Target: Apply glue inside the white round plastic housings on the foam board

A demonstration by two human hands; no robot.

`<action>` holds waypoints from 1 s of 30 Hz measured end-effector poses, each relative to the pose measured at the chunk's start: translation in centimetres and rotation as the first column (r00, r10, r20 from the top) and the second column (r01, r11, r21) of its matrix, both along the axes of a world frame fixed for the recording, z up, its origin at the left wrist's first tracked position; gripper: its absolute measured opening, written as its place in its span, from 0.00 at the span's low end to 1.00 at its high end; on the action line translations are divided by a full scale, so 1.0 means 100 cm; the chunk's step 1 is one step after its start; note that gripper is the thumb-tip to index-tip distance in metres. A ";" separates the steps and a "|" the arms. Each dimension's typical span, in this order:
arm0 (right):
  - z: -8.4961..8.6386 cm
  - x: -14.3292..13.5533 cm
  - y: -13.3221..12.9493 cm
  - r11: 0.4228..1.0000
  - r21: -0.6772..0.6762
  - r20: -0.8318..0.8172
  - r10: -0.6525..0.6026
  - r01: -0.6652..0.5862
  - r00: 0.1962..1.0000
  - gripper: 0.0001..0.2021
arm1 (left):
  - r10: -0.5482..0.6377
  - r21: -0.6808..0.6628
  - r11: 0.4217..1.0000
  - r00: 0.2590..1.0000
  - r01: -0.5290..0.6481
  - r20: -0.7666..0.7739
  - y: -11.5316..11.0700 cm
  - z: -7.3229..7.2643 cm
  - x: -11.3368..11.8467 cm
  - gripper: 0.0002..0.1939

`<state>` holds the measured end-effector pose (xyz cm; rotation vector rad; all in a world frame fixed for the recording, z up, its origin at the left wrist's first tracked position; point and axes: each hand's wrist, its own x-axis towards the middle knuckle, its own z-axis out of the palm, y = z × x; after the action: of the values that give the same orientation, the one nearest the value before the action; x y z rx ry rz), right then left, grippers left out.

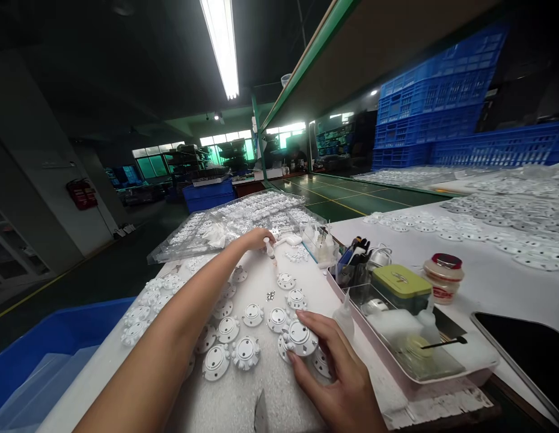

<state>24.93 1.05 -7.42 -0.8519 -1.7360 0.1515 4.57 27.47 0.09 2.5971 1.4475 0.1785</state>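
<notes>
My right hand (336,367) grips a white round disc part (301,335) with knobs around its rim, thumb and fingers on its edge, above similar parts. Farther off, my left hand (259,238) is stretched out over the table, fingers bent together beside a small white piece (274,233); what they hold is too small to make out. Just below those fingers stands a small white-topped bottle (269,248). Between my arms lie several white disc parts (253,314), some with knobs, and a little group of tiny metal pieces (271,296).
At right, a tray (397,355) holds a green-yellow tin (402,285), bottles and tools. A red-lidded jar (443,276) and a phone-like black device (527,355) lie beyond. Plastic trays of white parts (243,210) stand behind; a blue bin (67,337) is at left.
</notes>
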 end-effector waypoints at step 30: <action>-0.012 0.000 0.001 0.991 -0.132 -0.115 0.020 -0.035 0.993 0.18 | 0.281 0.017 0.960 0.958 -0.280 -0.065 -0.035 -0.016 -0.030 0.15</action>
<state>24.94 1.18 -8.60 -0.8998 -1.6450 0.3324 1.57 24.01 -1.55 2.4131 1.8392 0.1317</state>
